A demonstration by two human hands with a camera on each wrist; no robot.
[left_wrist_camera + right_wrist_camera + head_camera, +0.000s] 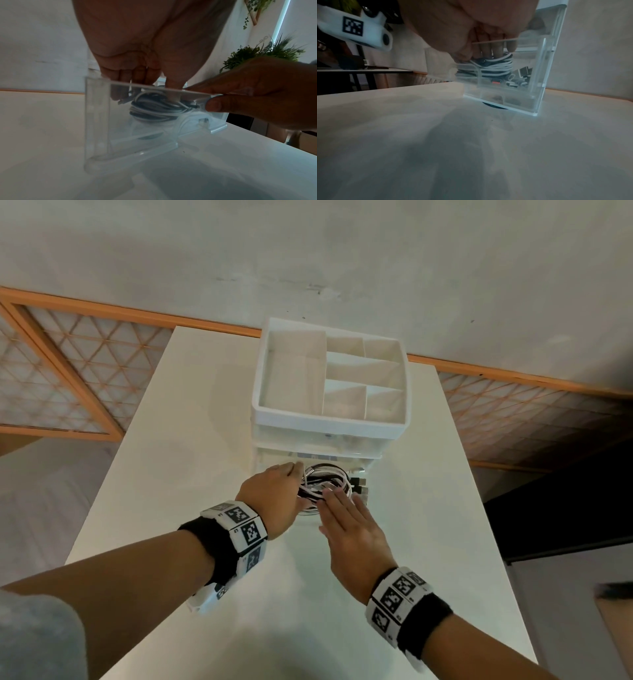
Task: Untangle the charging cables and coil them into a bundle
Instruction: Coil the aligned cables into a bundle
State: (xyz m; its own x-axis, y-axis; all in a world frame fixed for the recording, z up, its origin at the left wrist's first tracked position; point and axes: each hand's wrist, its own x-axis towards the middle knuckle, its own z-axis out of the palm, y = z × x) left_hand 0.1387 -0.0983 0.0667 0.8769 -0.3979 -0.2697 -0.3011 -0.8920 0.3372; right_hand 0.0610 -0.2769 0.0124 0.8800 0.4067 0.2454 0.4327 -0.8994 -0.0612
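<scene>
Cables (325,482) were coiled already, sitting in the open clear drawer (96,121) of the white organizer (329,419). Left hand (274,494) had fingers curled down onto them; right hand (349,529) lay flat on top. Guessing the drawer gets shut next.

We find the open clear drawer (308,510) crowded: the coiled cables (325,482) fill its middle, connectors (359,486) pack its right end, and both our hands sit over it. The white organizer (329,419) overhangs the drawer's back, so entry is only from above and in front. To either side, the counter (171,474) lies bare.
</scene>
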